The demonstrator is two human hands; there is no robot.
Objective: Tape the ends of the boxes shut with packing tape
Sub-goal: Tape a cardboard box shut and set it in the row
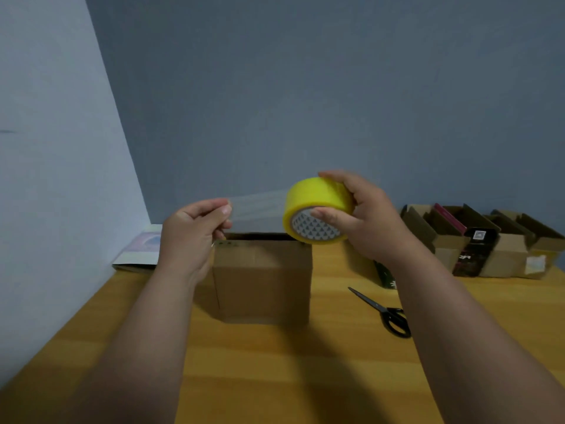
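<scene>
A brown cardboard box [263,280] stands upright in the middle of the wooden table, its top end facing up. My right hand [363,215] grips a yellow roll of packing tape [318,209] just above the box's upper right corner, thumb across the roll's core. A clear strip of tape [256,206] runs left from the roll. My left hand [192,234] pinches the strip's free end between thumb and fingers, above the box's upper left corner. The strip hangs a little above the box top.
Black scissors [383,312] lie on the table [275,377] right of the box. Several open cardboard boxes [477,237] stand in a row at the back right. A flat printed carton [137,249] lies by the left wall. A dark green item [385,275] sits behind my right wrist.
</scene>
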